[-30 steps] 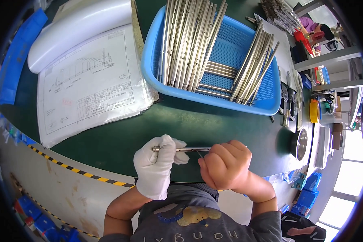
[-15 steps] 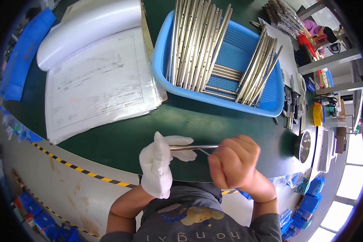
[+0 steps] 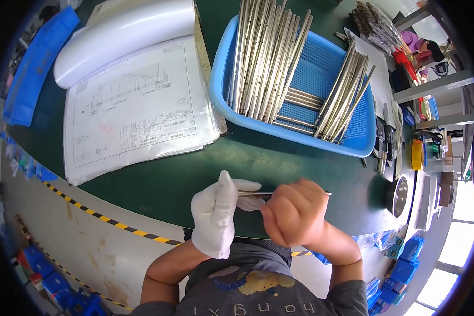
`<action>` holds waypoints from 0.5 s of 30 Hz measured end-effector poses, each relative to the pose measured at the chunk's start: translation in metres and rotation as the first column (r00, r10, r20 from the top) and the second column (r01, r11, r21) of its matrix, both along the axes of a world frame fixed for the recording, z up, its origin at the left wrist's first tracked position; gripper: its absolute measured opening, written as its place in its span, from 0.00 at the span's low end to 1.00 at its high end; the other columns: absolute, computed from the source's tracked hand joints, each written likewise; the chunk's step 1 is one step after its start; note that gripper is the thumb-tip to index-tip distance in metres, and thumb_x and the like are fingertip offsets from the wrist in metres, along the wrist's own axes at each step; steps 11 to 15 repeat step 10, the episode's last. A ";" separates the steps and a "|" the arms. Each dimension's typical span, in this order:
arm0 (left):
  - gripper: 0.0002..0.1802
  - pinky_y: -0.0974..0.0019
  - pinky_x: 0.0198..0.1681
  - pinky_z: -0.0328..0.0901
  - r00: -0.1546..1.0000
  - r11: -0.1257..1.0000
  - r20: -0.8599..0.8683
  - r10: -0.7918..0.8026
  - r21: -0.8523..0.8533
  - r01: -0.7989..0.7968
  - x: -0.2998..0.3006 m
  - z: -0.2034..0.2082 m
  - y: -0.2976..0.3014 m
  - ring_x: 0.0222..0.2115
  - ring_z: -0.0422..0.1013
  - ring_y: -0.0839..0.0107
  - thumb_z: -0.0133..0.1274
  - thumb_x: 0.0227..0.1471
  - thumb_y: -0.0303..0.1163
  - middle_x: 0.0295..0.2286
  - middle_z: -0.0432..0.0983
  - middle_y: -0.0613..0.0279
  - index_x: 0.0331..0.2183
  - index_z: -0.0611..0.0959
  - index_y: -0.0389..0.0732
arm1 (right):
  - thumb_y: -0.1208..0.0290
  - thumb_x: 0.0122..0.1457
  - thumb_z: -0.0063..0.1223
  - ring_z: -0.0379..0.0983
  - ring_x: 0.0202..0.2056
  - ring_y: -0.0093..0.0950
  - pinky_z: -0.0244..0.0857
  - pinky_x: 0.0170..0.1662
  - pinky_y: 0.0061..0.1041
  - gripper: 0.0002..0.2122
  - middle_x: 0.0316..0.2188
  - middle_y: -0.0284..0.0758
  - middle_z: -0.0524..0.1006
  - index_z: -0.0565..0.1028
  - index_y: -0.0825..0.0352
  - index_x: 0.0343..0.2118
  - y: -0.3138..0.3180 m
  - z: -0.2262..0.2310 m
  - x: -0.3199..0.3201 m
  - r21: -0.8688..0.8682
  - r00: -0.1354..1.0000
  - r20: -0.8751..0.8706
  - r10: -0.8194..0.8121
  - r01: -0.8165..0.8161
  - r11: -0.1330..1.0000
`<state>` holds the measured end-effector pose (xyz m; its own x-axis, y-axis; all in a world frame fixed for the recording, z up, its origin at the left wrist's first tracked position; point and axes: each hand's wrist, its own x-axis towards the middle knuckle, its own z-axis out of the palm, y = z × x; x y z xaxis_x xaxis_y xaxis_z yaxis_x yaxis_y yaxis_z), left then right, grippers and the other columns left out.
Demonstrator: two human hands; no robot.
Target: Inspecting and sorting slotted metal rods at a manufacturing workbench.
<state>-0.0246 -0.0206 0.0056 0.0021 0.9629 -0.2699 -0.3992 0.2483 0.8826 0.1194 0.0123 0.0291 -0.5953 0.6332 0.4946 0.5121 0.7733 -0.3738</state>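
My left hand (image 3: 214, 217), in a white glove, grips a thin shiny metal tube (image 3: 255, 195) held level just past the table's front edge. Its gloved fingers lie along the tube, with the thumb raised. My bare right hand (image 3: 296, 211) is closed in a fist right by the tube and covers its middle stretch. A short end of the tube shows to the right of that fist. What the right fingers pinch is hidden. Beyond the hands stands a blue plastic basket (image 3: 370, 138) with many similar drilled metal tubes (image 3: 268, 63) leaning and lying in it.
A stack of technical drawings (image 3: 137, 110) lies on the green table (image 3: 158, 192) at the left, its top sheets rolled back. A blue bin (image 3: 37, 68) is at the far left. To the right stand a metal bowl (image 3: 398, 196), hand tools (image 3: 387, 137) and a yellow tape roll (image 3: 417, 154).
My right hand has shifted slightly left along the tube, baring its right end. A thin metal piece seen by the right fingers before is now hidden. The view has shifted a little.
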 end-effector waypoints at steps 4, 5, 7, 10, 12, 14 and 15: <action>0.25 0.75 0.30 0.64 1.000 1.000 0.001 0.014 -0.025 -0.014 0.000 -0.001 0.000 0.23 0.70 0.77 0.33 0.59 0.41 0.23 0.75 0.57 0.30 0.76 0.28 | 0.74 0.35 0.57 0.58 0.10 0.24 0.48 0.13 0.23 0.13 0.12 0.29 0.61 0.60 0.62 0.14 0.002 0.002 -0.001 0.074 0.997 0.061 -0.048 0.044 0.996; 0.25 0.75 0.30 0.64 1.000 1.000 0.000 0.014 -0.024 -0.014 0.000 0.000 0.000 0.23 0.70 0.77 0.33 0.59 0.41 0.23 0.75 0.57 0.30 0.76 0.28 | 0.73 0.35 0.57 0.58 0.10 0.23 0.48 0.13 0.23 0.13 0.12 0.28 0.61 0.60 0.62 0.14 0.005 0.002 0.000 0.010 0.998 0.054 -0.033 0.032 0.999; 0.25 0.75 0.30 0.64 1.000 1.000 -0.018 0.010 -0.029 -0.010 0.001 0.001 0.000 0.23 0.70 0.77 0.34 0.58 0.41 0.24 0.75 0.57 0.30 0.77 0.29 | 0.72 0.35 0.57 0.58 0.10 0.23 0.48 0.13 0.22 0.14 0.12 0.28 0.61 0.60 0.62 0.14 0.000 -0.003 -0.002 0.057 0.998 0.041 -0.043 0.040 0.998; 0.23 0.76 0.31 0.64 1.000 0.999 -0.020 0.019 0.036 -0.018 0.003 -0.007 -0.001 0.23 0.70 0.77 0.35 0.58 0.40 0.24 0.75 0.58 0.32 0.77 0.31 | 0.72 0.36 0.58 0.59 0.10 0.25 0.50 0.14 0.23 0.13 0.12 0.29 0.62 0.61 0.62 0.14 -0.004 -0.003 0.001 0.074 0.998 0.043 -0.046 0.043 0.996; 0.23 0.76 0.31 0.64 1.000 0.999 -0.020 0.019 0.036 -0.018 0.003 -0.007 -0.001 0.23 0.70 0.77 0.35 0.58 0.40 0.24 0.75 0.58 0.32 0.77 0.31 | 0.72 0.36 0.58 0.59 0.10 0.25 0.50 0.14 0.23 0.13 0.12 0.29 0.62 0.61 0.62 0.14 -0.004 -0.003 0.001 0.074 0.998 0.043 -0.046 0.043 0.996; 0.23 0.76 0.31 0.64 1.000 0.999 -0.020 0.019 0.036 -0.018 0.003 -0.007 -0.001 0.23 0.70 0.77 0.35 0.58 0.40 0.24 0.75 0.58 0.32 0.77 0.31 | 0.72 0.36 0.58 0.59 0.10 0.25 0.50 0.14 0.23 0.13 0.12 0.29 0.62 0.61 0.62 0.14 -0.004 -0.003 0.001 0.074 0.998 0.043 -0.046 0.043 0.996; 0.23 0.76 0.31 0.64 1.000 0.999 -0.020 0.019 0.036 -0.018 0.003 -0.007 -0.001 0.23 0.70 0.77 0.35 0.58 0.40 0.24 0.75 0.58 0.32 0.77 0.31 | 0.72 0.36 0.58 0.59 0.10 0.25 0.50 0.14 0.23 0.13 0.12 0.29 0.62 0.61 0.62 0.14 -0.004 -0.003 0.001 0.074 0.998 0.043 -0.046 0.043 0.996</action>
